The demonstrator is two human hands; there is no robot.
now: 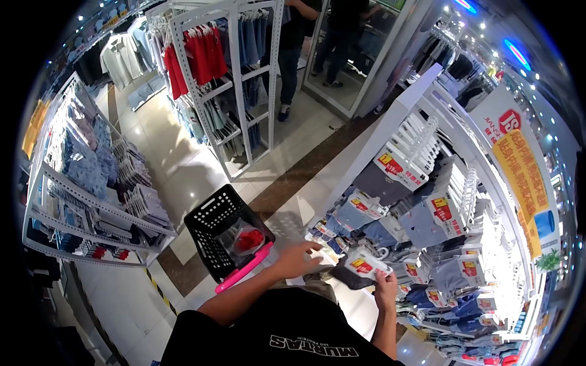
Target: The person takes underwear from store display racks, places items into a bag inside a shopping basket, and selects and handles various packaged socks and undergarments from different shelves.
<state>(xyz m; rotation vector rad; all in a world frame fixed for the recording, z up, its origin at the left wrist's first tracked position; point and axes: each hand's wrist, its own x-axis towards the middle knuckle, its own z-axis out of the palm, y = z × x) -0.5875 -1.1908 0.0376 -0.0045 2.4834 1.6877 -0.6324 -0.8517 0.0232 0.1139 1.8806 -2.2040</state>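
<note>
My right hand [385,287] grips the edge of a white hanger card with a red and yellow label, from which a dark garment [351,277] hangs. My left hand [297,261] is just left of that packaged garment, its fingers apart and nothing in them. Below and left of my left hand is the pink handle [245,268] of a black shopping basket [210,210]. A clear bag with something red [249,239] lies inside the basket.
A white rack [360,158] of carded underwear stands close on the right. Another clothes rack [97,213] is at the left, and a tall white frame with red garments [204,55] stands ahead. A person [289,67] is beside it, near a mirror [348,55].
</note>
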